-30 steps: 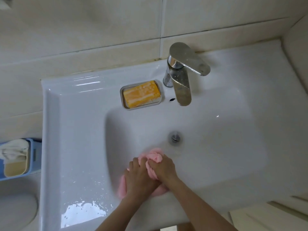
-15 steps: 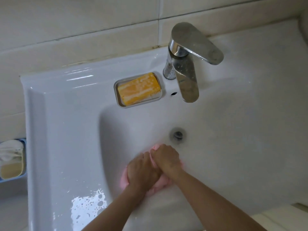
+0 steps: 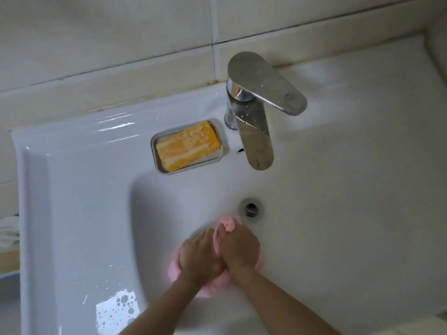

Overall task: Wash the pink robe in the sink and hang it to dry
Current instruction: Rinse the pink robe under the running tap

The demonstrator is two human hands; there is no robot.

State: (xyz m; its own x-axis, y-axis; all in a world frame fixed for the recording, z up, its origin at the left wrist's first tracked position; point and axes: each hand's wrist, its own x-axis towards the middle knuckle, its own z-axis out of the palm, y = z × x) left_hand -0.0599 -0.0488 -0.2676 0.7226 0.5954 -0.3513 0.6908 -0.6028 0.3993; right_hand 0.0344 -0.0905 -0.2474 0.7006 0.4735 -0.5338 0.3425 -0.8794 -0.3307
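Hands are both down in the basin, just on the near side of the drain (image 3: 251,210) and a touch to its left. The left hand (image 3: 198,256) has its fingers curled down round a wad of the pink robe (image 3: 227,224), and the right hand (image 3: 238,247) is clenched on the same bundle, pressed up against the left one with a strip of pink cloth squeezed up between them. The robe is bunched into a small lump on the floor of the sink (image 3: 72,213): one crumpled tuft pokes out beyond the hands, nearly touching the drain's rim, and the rest bulges out under both wrists on the side away from the drain. Most of the fabric is hidden under the hands, so can't tell how it's folded. Chrome faucet (image 3: 256,131) stands on the far side of the drain, spout reaching out over the basin towards it, lever swung off to the right. Yellow bar of soap (image 3: 188,146), streaked with white lather, lies in a grey soap dish (image 3: 152,146) on the ledge beyond the drain and to its left. Patch of bubbly suds (image 3: 116,308) sits on the flat rim, well left of the drain and nearer the person.
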